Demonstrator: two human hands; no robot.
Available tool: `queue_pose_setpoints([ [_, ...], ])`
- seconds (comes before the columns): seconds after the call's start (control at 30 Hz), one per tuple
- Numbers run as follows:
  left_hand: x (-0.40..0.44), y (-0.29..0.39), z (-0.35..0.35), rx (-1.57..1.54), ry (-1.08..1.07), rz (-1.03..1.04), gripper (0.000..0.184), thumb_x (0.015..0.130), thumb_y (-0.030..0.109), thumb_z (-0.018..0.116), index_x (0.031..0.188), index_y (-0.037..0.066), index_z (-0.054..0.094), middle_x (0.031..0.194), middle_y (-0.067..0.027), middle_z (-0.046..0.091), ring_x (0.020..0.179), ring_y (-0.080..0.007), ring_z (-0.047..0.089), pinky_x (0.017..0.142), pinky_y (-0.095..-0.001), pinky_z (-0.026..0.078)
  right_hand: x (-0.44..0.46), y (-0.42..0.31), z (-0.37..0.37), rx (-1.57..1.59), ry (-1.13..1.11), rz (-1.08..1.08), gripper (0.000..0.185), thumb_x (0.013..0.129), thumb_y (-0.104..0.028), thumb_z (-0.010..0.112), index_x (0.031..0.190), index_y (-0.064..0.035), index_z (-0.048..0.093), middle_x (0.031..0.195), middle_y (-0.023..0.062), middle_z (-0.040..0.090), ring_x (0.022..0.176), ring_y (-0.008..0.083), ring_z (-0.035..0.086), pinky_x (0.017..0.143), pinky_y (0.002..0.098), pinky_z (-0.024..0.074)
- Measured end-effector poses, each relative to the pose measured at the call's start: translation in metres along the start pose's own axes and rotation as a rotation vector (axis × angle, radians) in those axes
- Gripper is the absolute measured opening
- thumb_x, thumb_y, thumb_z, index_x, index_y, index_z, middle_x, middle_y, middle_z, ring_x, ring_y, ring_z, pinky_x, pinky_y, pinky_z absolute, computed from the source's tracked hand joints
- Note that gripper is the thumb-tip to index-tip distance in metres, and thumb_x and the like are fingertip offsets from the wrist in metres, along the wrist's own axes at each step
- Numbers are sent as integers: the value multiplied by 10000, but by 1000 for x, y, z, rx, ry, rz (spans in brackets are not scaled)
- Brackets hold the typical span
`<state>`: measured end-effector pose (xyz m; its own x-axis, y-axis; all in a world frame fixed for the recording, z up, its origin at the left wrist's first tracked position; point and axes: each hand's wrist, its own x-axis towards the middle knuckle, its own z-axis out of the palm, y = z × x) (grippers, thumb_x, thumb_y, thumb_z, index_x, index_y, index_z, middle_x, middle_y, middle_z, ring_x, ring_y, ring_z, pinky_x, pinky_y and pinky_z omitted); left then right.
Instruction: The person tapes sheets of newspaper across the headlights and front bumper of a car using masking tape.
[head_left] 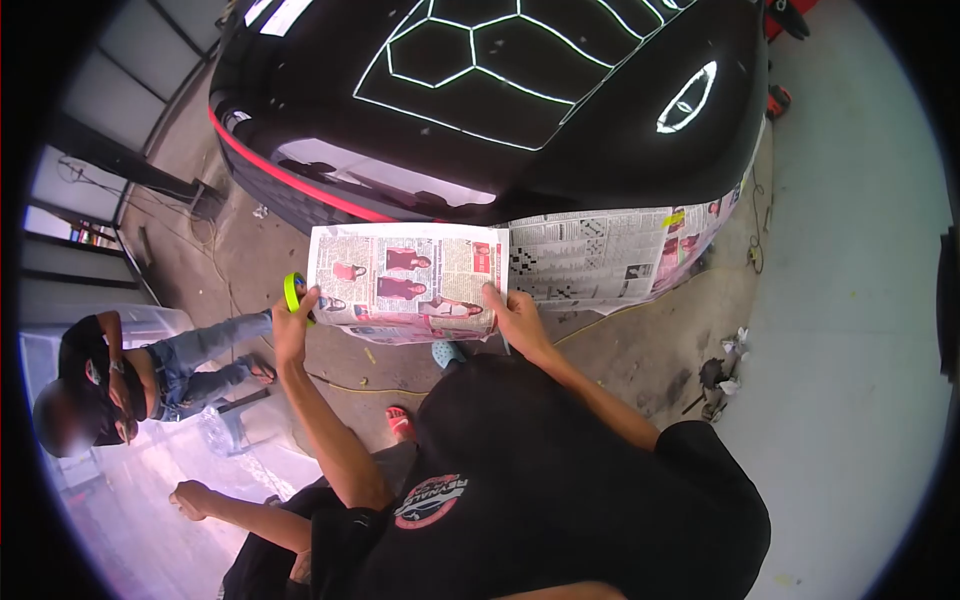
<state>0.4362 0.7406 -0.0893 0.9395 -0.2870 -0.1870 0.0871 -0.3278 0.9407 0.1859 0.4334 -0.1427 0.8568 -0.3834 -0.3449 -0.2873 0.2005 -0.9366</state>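
Observation:
A sheet of newspaper (400,275) is stretched between both hands against the lower front of a glossy black car body (600,120). My left hand (291,322) grips its left edge, and a bright yellow-green tape roll (293,291) sits at the same hand. Closed on the right edge is my right hand (516,318), thumb on the printed side. More newspaper (590,255) covers the car's lower edge to the right of the held sheet, with a small yellow-green patch on it. A red stripe (290,182) runs along the car's left side.
One person (190,365) in jeans stands at the left. Another person's forearm (250,517) reaches in at lower left. Cables (345,388) cross the floor, plastic sheeting (150,500) lies at the left, and dark and white debris (715,375) is near the right wall.

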Motion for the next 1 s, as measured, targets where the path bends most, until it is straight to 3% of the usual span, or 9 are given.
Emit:
queue_pose_setpoints([
  [0.23, -5, 2, -14, 9, 9, 14, 159, 936, 177, 771, 902, 56, 674, 797, 59, 580, 711, -52, 485, 645, -244, 375, 5, -6, -1, 64, -82, -6, 603, 1103, -476, 481, 978, 39, 768, 890, 19, 737, 768, 47, 607, 717, 255, 488],
  [0.53, -16, 15, -5, 6, 96, 23, 171, 940, 197, 772, 918, 57, 677, 791, 68, 570, 709, -50, 474, 647, -252, 372, 6, -28, 7, 202, -49, -37, 596, 1132, -436, 409, 1182, 66, 726, 1090, 68, 750, 979, 96, 637, 904, 279, 487],
  [0.63, -11, 14, -8, 5, 89, 22, 172, 938, 200, 776, 929, 57, 680, 795, 70, 575, 709, -50, 473, 650, -249, 370, 11, -23, 7, 195, -57, -71, 605, 1133, -441, 399, 1168, 63, 731, 1080, 71, 752, 976, 96, 638, 905, 276, 485],
  [0.77, 2, 4, -4, -20, 71, 44, 187, 934, 207, 787, 939, 53, 683, 781, 64, 579, 694, -54, 484, 628, -253, 374, 14, -19, 5, 110, 41, -149, 634, 1132, -449, 402, 1066, 75, 753, 931, 68, 752, 851, 83, 615, 759, 270, 490],
  [0.87, 11, 5, 4, 19, 63, 27, 195, 931, 210, 792, 955, 47, 688, 779, 55, 586, 687, -55, 490, 609, -265, 384, 11, -26, -4, -11, 46, -105, 636, 1130, -453, 406, 1071, 80, 749, 937, 81, 757, 852, 94, 625, 765, 279, 498],
  [1.0, 22, 17, 17, -19, 47, -6, 212, 927, 224, 799, 958, 41, 697, 776, 53, 595, 690, -60, 498, 616, -264, 388, 15, -28, 3, 29, 173, -268, 653, 1128, -463, 402, 1079, 95, 738, 942, 111, 765, 858, 106, 637, 783, 289, 504],
])
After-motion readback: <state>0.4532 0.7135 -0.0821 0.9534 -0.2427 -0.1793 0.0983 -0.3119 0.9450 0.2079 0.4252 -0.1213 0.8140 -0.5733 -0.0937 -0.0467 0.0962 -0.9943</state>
